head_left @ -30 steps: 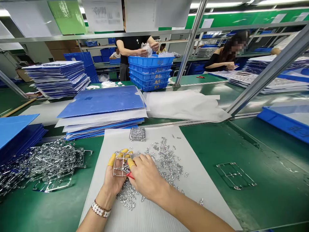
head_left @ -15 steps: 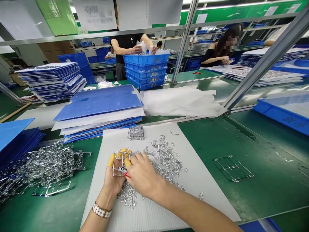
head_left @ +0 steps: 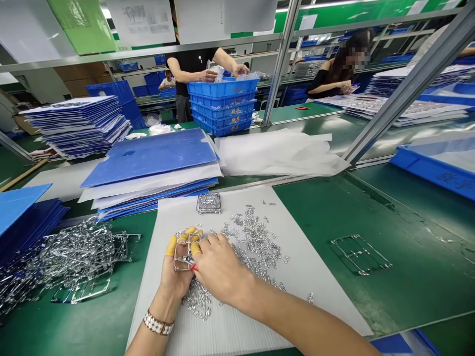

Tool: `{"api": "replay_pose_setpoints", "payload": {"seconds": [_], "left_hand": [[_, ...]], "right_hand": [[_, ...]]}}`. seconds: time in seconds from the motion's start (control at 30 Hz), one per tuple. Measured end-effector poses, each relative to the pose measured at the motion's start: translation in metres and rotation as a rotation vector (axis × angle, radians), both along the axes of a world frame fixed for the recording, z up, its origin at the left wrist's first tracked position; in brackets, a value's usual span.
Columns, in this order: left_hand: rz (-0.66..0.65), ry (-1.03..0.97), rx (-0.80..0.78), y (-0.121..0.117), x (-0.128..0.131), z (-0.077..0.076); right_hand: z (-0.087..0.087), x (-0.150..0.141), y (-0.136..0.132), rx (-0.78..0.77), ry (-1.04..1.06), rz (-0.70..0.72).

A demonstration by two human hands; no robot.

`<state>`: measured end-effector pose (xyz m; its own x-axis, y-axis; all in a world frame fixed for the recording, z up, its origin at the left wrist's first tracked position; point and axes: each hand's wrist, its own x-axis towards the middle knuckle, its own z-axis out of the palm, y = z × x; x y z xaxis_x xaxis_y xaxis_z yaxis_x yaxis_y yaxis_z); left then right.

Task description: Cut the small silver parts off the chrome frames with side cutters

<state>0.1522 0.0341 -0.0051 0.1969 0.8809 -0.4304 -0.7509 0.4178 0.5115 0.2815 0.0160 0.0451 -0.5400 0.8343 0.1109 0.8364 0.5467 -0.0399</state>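
My left hand (head_left: 173,274), with yellow finger cots and a bracelet at the wrist, grips a small chrome parts frame (head_left: 184,251) over a white corrugated sheet (head_left: 237,321). My right hand (head_left: 218,267) is closed on red-handled cutters (head_left: 192,263) whose tips touch the frame. Several loose chrome pieces (head_left: 256,242) lie scattered on the sheet around both hands. Another small chrome frame (head_left: 209,203) rests at the sheet's far edge.
A heap of chrome frames (head_left: 63,257) lies at the left. An empty frame (head_left: 358,254) rests on the green table at the right. Blue and white sheets (head_left: 148,168) are stacked behind, with blue crates (head_left: 222,106) beyond. Other people work at the far benches.
The view has shifted slightly; my hands stay together on the frame with the cutters. The person behind the blue crates has moved their hands over the top crate.
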Motion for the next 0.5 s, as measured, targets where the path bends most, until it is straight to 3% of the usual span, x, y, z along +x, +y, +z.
{"api": "replay_pose_setpoints", "payload": {"seconds": [0.3, 0.5], "left_hand": [[0.004, 0.015, 0.031, 0.001, 0.000, -0.001], [-0.061, -0.011, 0.043, -0.003, 0.000, 0.003]], "right_hand": [[0.004, -0.003, -0.002, -0.005, -0.044, 0.011], [0.010, 0.009, 0.005, 0.036, 0.010, -0.072]]}}
